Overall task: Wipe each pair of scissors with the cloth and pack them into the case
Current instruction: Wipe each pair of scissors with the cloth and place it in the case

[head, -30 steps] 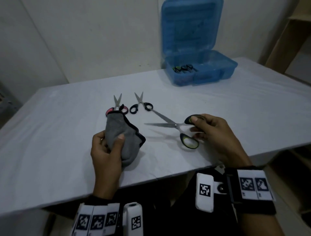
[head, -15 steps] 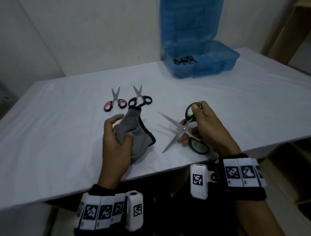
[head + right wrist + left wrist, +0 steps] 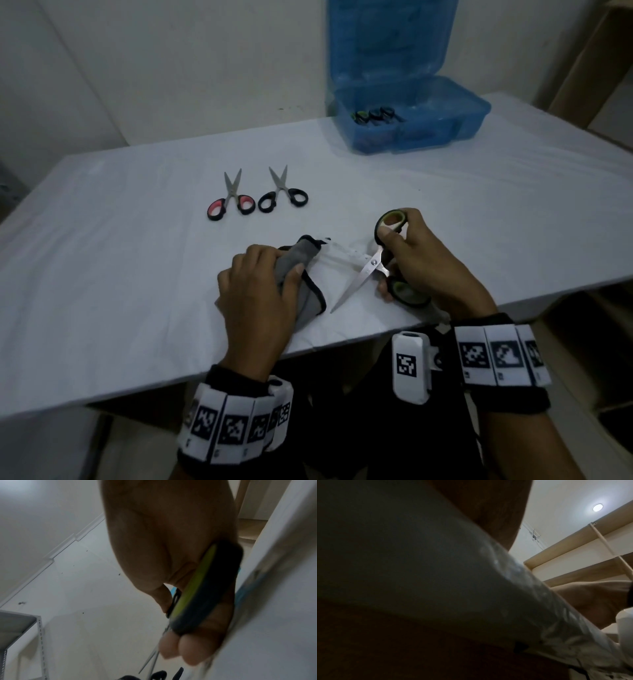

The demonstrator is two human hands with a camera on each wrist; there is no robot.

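Cloth (image 3: 301, 274) shows overhead; wrist views blurred.

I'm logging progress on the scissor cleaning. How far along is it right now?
Done: some dark-handled scissors already lie in the open blue case.
In hand: the right hand holds the green-handled scissors open while the left hand wraps the grey cloth on one blade.
Left: the red-handled scissors and black-handled scissors lie on the table, not yet packed.
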